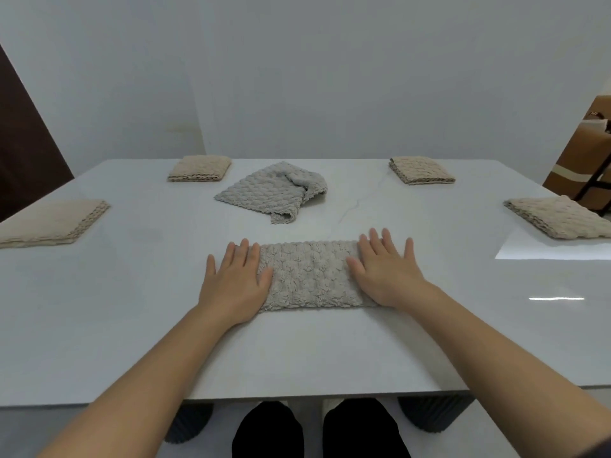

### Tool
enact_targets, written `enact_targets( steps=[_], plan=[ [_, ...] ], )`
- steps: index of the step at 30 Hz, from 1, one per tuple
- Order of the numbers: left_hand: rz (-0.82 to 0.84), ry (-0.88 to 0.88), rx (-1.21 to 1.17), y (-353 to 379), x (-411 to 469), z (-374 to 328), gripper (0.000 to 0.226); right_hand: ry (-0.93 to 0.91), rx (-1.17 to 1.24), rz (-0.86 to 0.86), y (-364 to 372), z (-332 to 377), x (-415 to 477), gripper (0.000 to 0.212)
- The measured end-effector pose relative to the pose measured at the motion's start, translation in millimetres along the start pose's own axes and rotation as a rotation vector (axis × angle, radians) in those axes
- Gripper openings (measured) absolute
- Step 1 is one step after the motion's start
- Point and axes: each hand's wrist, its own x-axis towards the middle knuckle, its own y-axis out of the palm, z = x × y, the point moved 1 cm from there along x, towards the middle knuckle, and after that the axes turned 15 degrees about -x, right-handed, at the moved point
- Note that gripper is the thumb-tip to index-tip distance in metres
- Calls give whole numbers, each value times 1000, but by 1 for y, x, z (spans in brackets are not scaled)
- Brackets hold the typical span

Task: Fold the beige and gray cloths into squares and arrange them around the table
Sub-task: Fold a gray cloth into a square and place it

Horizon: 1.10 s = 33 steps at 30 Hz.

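four beige squares (421, 170) sit at 9, 11, 1 and 3 o'clock; left hand (234, 282) and right hand (385, 272), fingers spread wide, flatten the half-folded gray cloth (309, 276) at 6; the crumpled gray cloth (271, 191) at centre awaits folding

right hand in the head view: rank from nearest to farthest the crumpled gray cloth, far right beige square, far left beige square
From the right hand:
1. Crumpled gray cloth, table centre.
2. Far right beige square, back right.
3. Far left beige square, back left.

- bench (139, 292): glossy white, faint grey veining
- four folded cloths (200, 168): beige, bumpy weave
- crumpled cloth (264, 190): light gray, scalloped texture
- cloth under the hands (309, 276): pale gray-beige, nubby
- wall (297, 77): plain white
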Motion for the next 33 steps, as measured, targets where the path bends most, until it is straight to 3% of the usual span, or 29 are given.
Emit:
enact_targets(
  steps=[3, 7, 14, 18, 21, 24, 29, 33],
  plan=[
    [-6, -1, 6, 1, 0, 0, 63, -134, 62, -99, -19, 51, 5, 63],
    [-8, -1, 0, 1, 0, 2, 63, -249, 127, -66, -9, 97, 6, 62],
    [-1, 12, -10, 0, -1, 3, 64, -98, 107, -16, 12, 19, 4, 63],
    [-1, -27, -5, -2, -4, -2, 66, -84, 81, 8, 13, 12, 4, 62],
    [-109, -93, -26, -16, -11, -8, 72, -70, 96, 12, 3, 14, 5, 60],
    [-200, -210, -100, -38, -16, -9, 55, -97, 123, -55, -10, 24, 1, 60],
    [35, -440, -422, -66, -8, -2, 27, -218, 142, -81, -19, 60, 1, 61],
    [110, -516, -638, -67, -8, 1, 25, -220, 133, -42, -8, 76, 1, 62]
  ],
)
